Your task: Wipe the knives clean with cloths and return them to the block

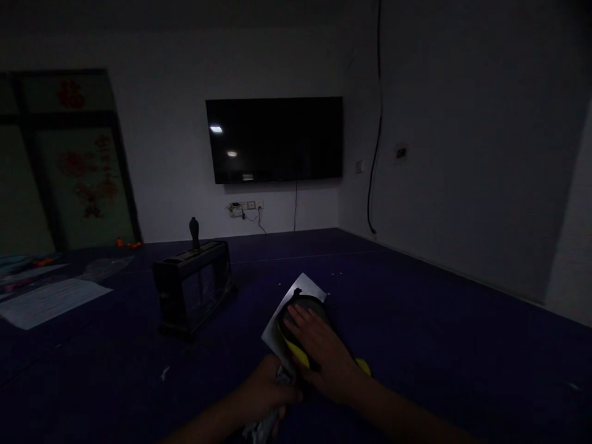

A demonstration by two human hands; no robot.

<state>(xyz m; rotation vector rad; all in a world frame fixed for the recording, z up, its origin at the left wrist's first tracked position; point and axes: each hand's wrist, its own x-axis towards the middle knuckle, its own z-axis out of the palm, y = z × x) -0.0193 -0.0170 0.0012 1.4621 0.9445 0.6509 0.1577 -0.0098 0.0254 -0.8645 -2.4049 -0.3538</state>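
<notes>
My right hand [321, 354] lies flat with fingers stretched out on top of a dark, rounded thing with yellow edges [300, 354]; its kind is unclear in the dim light. Under it sticks out a pale, flat rectangular sheet [311, 285], bright at its far corner; I cannot tell its material. Close by on the left, my left hand [268, 391] is closed round a grey, crumpled-looking thing [259, 430], which shows above and below the fist near the sheet's lower end. My left thumb is near my right wrist.
A black-framed box with clear sides and an upright knob [194, 231] stands left on the dark blue surface [416, 345]. Printed paper [55, 301] and plastic lie further left. Beyond are a wall television [277, 142], sockets [251, 205], a hanging cable [377, 142] and a door [78, 166].
</notes>
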